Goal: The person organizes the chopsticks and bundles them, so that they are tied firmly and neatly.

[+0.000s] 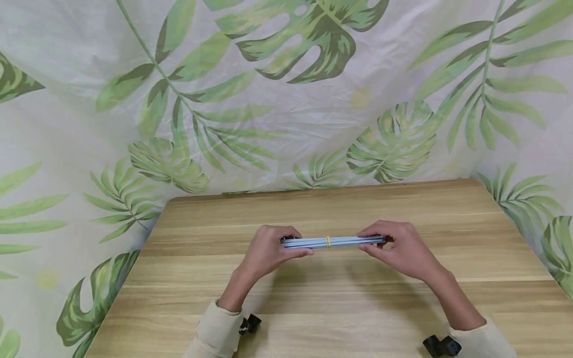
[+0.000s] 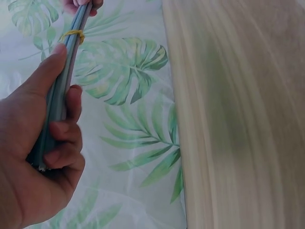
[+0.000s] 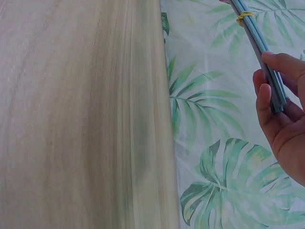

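Note:
A bundle of slim light-blue sticks (image 1: pixel 344 241) is held level over the table, bound near its middle by a yellow rubber band (image 1: pixel 329 241). My left hand (image 1: pixel 268 253) grips the bundle's left end between thumb and curled fingers. At the other end, my right hand (image 1: pixel 407 251) pinches the sticks, thumb on the near side. The left wrist view shows the left thumb lying along the sticks (image 2: pixel 59 98), with the fingers wrapped round from the opposite side. In the right wrist view the stick ends (image 3: pixel 279 102) poke out between thumb and fingers.
Beneath both hands lies a wood-grain table (image 1: pixel 331 308), with soft hand shadows on it. A white cloth with green leaf prints (image 1: pixel 313 124) hangs behind the table and at its sides. Small black devices (image 1: pixel 440 345) sit at both sleeve cuffs.

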### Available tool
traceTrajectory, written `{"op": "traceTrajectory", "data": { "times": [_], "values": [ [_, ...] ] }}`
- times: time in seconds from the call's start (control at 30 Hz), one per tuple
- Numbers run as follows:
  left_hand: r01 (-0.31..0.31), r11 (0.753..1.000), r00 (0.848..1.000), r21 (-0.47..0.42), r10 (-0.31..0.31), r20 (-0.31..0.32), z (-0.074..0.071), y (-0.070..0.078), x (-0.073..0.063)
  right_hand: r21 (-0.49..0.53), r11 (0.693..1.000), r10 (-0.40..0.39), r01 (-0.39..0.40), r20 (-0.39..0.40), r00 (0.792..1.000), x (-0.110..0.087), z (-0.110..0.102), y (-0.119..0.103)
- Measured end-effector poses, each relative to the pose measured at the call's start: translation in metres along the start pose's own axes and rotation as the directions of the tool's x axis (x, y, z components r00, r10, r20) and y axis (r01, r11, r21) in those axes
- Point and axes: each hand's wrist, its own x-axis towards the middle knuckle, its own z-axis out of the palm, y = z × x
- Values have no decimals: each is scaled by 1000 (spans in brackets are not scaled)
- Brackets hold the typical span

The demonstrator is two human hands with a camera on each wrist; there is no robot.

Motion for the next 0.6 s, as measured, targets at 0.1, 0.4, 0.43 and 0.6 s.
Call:
{"op": "traceTrajectory", "data": {
  "times": [0.1,0.4,0.43,0.6],
  "values": [
    [1,1000,998,-29,1,67,-3,-3,0,-15,1000,4,-4,7,1000,0,0,1],
    [-27,999,982,-42,34,183,-15,-12,1,-62,998,-17,17,-7,1000,-2,-2,3],
    [-28,999,982,-44,36,185,-16,-13,1,-64,998,-17,17,-9,1000,-2,-2,4],
    [-27,999,982,-42,34,185,-18,-17,1,-74,997,-2,1,-11,1000,-4,-2,9]
  ]
}}
